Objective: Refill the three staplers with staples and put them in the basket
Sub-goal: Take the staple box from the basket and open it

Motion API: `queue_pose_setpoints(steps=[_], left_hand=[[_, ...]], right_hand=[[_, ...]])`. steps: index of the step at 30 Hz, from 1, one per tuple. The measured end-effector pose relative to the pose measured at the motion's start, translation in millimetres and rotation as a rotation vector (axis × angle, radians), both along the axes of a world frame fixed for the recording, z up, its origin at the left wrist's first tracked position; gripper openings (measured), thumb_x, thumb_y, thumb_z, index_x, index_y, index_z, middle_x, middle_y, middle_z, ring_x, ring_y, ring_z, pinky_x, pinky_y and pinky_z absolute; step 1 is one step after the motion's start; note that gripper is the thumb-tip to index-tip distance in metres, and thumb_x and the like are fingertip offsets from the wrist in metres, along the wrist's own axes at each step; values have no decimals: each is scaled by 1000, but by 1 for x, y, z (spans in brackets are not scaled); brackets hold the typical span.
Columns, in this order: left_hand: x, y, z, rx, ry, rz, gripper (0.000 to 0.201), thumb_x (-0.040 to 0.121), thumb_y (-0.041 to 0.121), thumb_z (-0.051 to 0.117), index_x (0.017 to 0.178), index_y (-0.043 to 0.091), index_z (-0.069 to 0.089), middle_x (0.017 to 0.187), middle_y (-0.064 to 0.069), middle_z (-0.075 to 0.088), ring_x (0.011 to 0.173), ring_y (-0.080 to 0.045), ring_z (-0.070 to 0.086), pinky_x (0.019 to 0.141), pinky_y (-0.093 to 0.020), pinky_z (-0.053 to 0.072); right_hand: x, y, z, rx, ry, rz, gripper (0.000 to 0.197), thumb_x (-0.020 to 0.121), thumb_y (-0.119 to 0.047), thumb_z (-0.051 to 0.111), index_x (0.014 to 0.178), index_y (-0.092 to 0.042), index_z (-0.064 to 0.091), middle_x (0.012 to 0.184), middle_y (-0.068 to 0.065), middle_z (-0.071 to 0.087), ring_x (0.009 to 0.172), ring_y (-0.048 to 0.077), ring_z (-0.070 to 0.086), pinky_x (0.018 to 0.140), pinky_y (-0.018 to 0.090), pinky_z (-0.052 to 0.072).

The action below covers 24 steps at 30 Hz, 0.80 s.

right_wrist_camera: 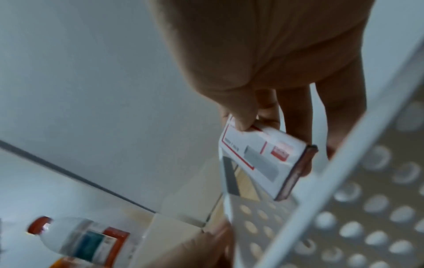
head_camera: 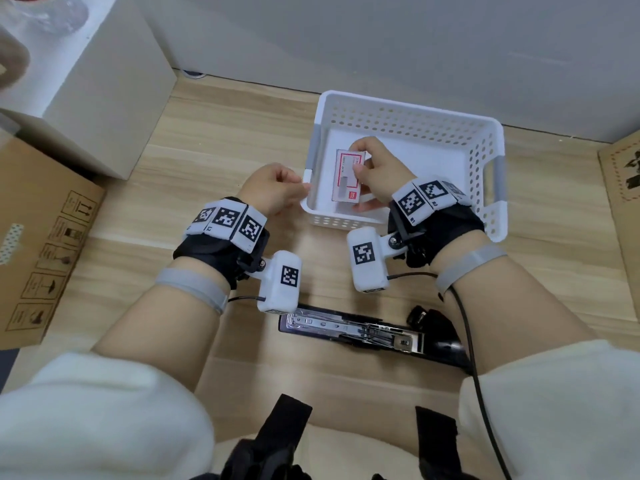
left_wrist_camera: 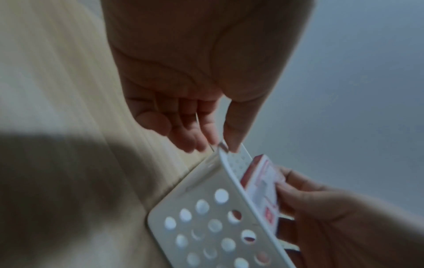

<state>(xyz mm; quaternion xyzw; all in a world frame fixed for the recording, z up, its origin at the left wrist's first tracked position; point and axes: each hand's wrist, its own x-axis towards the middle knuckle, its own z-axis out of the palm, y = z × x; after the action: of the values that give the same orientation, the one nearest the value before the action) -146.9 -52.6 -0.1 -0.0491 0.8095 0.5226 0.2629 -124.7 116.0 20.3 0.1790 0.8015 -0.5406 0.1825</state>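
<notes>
My right hand (head_camera: 360,164) grips a white staple box with a red border (head_camera: 346,178) just over the left half of the white perforated basket (head_camera: 408,107). In the right wrist view its thumb and fingers clamp the staple box (right_wrist_camera: 263,157) at one end. My left hand (head_camera: 301,188) hovers at the basket's left corner with fingers curled. In the left wrist view thumb and forefinger pinch a small silvery strip of staples (left_wrist_camera: 221,145) beside the basket rim. A black stapler (head_camera: 349,330) lies flipped open near me, metal magazine exposed, partly hidden by my right arm. No other stapler is in view.
A brown cardboard box (head_camera: 45,244) and a white box (head_camera: 104,81) stand to the left. Another cardboard piece (head_camera: 620,168) sits at the right edge. A clear bottle with an orange cap (right_wrist_camera: 80,239) shows in the right wrist view. A grey wall runs behind the basket.
</notes>
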Motion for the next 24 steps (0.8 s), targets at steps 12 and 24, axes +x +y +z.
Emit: queue_pose_setpoints(steps=[12, 24], left_hand=[[35, -22, 56, 417, 7, -110, 34, 82, 8, 56, 108, 29, 61, 81, 1, 55, 58, -3, 57, 54, -13, 50], [72, -57, 38, 569, -15, 111, 22, 87, 0, 52, 96, 19, 57, 88, -1, 55, 70, -5, 63, 67, -16, 55]], right_hand=[[49, -37, 56, -126, 213, 244, 19, 97, -15, 39, 114, -21, 40, 60, -7, 48, 51, 9, 50, 47, 23, 42], [86, -86, 18, -590, 138, -442, 28, 87, -5, 58, 80, -18, 35, 75, 8, 57, 42, 5, 60, 51, 17, 54]])
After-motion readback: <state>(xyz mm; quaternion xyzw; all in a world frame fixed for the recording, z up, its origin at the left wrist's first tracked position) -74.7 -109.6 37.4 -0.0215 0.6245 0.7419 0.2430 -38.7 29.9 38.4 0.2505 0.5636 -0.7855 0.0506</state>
